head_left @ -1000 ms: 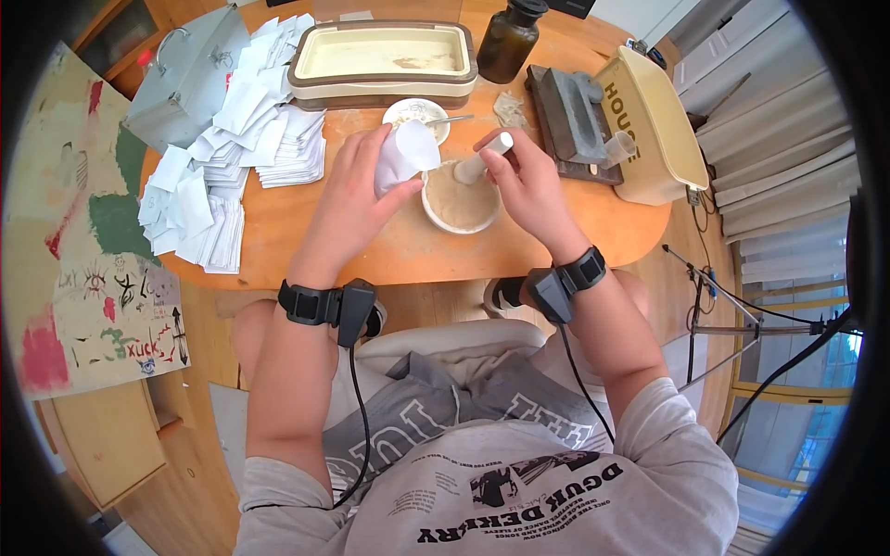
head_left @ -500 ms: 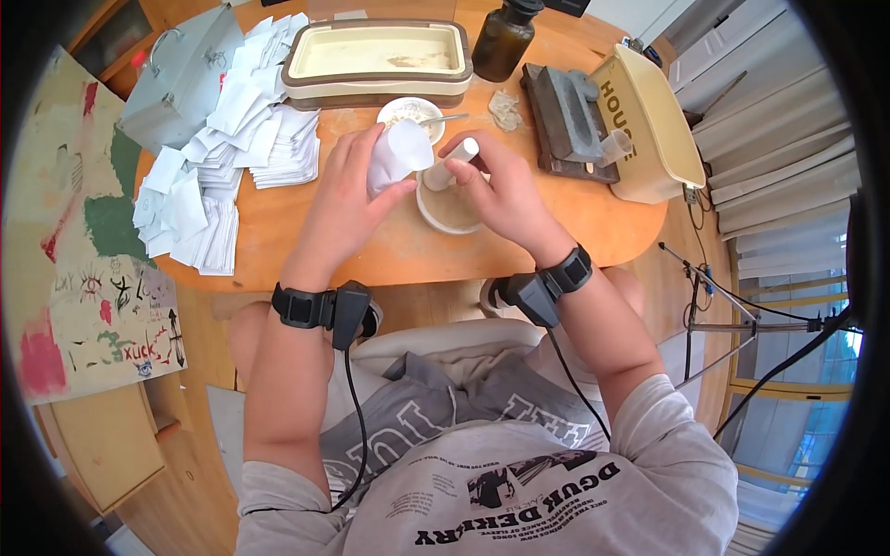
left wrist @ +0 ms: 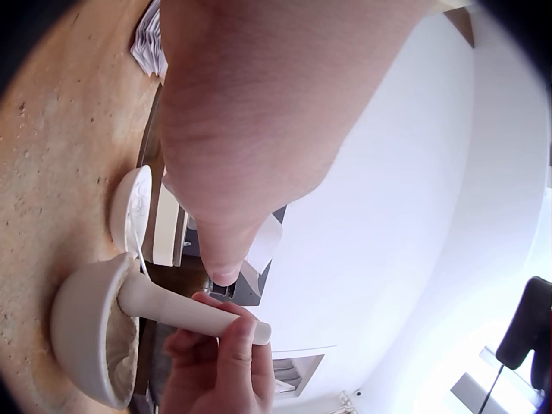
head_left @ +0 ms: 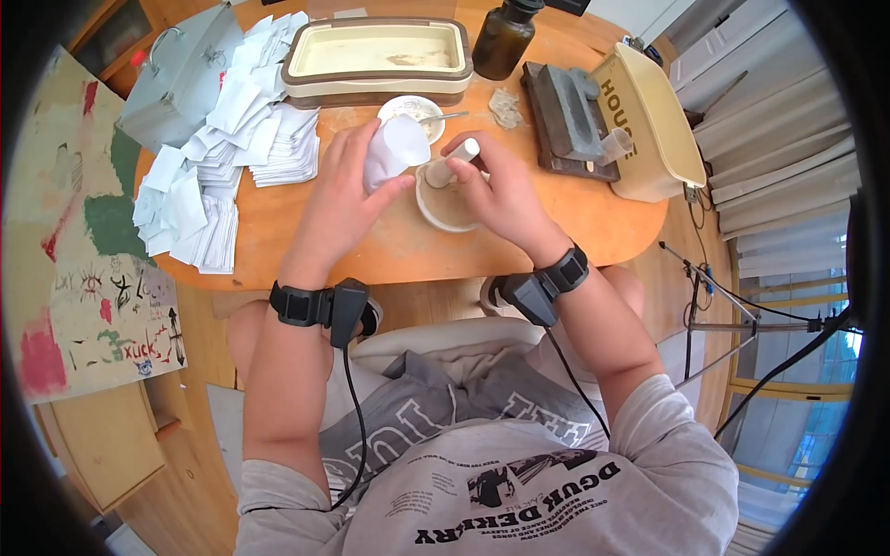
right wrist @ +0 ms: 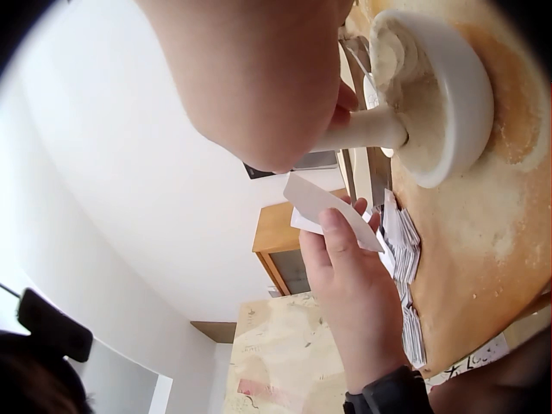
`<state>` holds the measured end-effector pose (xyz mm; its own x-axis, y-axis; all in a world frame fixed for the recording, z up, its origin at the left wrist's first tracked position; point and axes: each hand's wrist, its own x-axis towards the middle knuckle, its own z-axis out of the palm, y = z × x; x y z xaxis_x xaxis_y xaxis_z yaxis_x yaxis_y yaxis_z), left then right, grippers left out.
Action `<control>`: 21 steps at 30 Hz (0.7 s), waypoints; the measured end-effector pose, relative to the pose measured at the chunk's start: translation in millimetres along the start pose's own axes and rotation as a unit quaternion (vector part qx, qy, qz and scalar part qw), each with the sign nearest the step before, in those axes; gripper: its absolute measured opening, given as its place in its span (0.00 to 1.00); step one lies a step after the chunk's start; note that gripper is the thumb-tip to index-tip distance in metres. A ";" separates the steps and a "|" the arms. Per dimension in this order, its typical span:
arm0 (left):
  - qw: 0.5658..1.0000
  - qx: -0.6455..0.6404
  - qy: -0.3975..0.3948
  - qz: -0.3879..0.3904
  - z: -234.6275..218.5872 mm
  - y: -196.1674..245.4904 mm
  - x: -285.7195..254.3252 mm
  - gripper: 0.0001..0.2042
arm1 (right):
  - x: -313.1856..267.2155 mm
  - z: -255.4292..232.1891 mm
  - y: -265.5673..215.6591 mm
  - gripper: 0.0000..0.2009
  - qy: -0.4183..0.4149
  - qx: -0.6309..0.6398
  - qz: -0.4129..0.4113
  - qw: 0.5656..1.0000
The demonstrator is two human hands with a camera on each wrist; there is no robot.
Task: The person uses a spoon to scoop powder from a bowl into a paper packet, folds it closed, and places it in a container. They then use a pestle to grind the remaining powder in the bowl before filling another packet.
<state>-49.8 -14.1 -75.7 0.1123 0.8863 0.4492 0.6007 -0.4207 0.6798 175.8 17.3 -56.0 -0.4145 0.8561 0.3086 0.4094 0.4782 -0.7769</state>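
Over the mortar, both hands are working — one on paper, one on the pestle.
The left hand (head_left: 345,199) is pinching a curled white paper (head_left: 396,148) beside the mortar (head_left: 443,206); the right hand (head_left: 505,195) is gripping the pestle (head_left: 452,163), tilted into the powder — on the wooden desk (head_left: 389,246), near stacked paper slips (head_left: 232,139).
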 end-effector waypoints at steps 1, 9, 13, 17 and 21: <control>1.000 -0.004 -0.002 -0.003 0.0 0.1 -0.3 0.34 | -0.5 0.0 -0.4 0.09 0.003 0.004 0.016 1.000; 1.000 0.006 0.007 0.005 -0.8 -1.5 -1.1 0.33 | -1.6 1.5 -1.9 0.09 0.014 0.007 0.007 1.000; 1.000 0.000 0.003 -0.001 -0.7 1.3 -0.2 0.33 | 1.0 7.8 -1.3 0.09 0.061 0.024 -0.028 0.997; 1.000 0.010 0.009 0.009 -0.9 -0.6 0.2 0.33 | -1.9 7.4 0.2 0.09 0.037 0.009 -0.043 0.998; 1.000 -0.004 0.008 0.002 -3.0 2.8 0.3 0.33 | -4.4 0.5 -6.2 0.09 0.009 0.005 0.012 1.000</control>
<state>-50.5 -15.6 -71.9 0.1019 0.8820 0.4601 0.5938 -0.4250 0.6832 174.6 10.5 -52.9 -0.3897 0.8706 0.3002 0.4110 0.4562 -0.7893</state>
